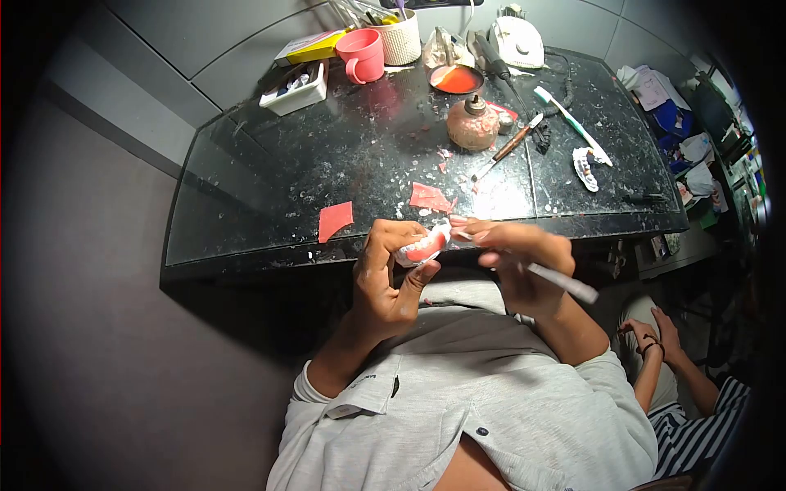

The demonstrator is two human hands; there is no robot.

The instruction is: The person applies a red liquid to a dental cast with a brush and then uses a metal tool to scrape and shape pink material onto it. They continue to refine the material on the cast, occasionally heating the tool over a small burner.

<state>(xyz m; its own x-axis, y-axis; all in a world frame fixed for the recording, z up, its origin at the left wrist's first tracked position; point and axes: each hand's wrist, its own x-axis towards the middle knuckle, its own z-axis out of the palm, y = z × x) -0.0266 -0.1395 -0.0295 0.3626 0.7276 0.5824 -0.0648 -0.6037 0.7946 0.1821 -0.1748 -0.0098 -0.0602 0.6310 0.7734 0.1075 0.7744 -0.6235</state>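
My left hand is closed around a dental model with white teeth and pink wax, held just off the table's front edge. My right hand grips a slim tool with a pale handle. The tool's working end meets the right side of the model, though blur and fingers hide its tip. Beyond the hands lie two pieces of pink wax sheet, one flat on the left and a torn one in the middle.
On the black table stand a wax-spattered spirit lamp, wooden-handled knife, toothbrush and plaster dental cast. Farther back are a red wax dish, pink mug and white tray. Another person's hands rest at right.
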